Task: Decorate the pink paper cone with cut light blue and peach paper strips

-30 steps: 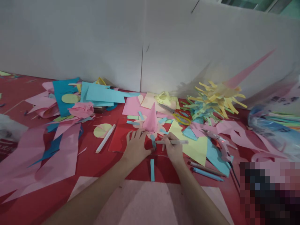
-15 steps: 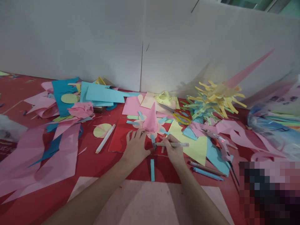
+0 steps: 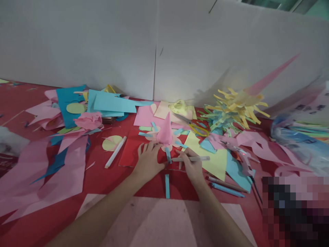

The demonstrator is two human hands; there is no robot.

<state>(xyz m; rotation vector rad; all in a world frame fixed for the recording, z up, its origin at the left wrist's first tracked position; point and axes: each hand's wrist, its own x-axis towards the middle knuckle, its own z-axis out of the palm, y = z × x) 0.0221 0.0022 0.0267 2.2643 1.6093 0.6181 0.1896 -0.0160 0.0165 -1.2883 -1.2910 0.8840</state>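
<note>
My right hand (image 3: 191,164) is closed around a pale marker (image 3: 202,159), whose tip points left at a narrow blue paper strip (image 3: 168,155). Fingers spread, my left hand (image 3: 149,159) lies flat on the red sheet (image 3: 132,145), just left of that strip. Behind both hands a pink paper cone (image 3: 166,132) stands upright amid pale petals, with several blue strips sticking outward from them. A loose blue strip (image 3: 167,186) lies on the table in front of my hands.
Scissors (image 3: 197,127) and a pink glue gun (image 3: 244,159) lie to the right, near pens (image 3: 227,190) and a fringed yellow-green paper piece (image 3: 236,106). A white stick (image 3: 115,152) and pink paper scraps (image 3: 69,168) lie left. A white panel (image 3: 102,44) stands behind.
The marker has shifted slightly right in my right hand, its tip drawing back a little from the end of the strip. My left hand stays in place.
</note>
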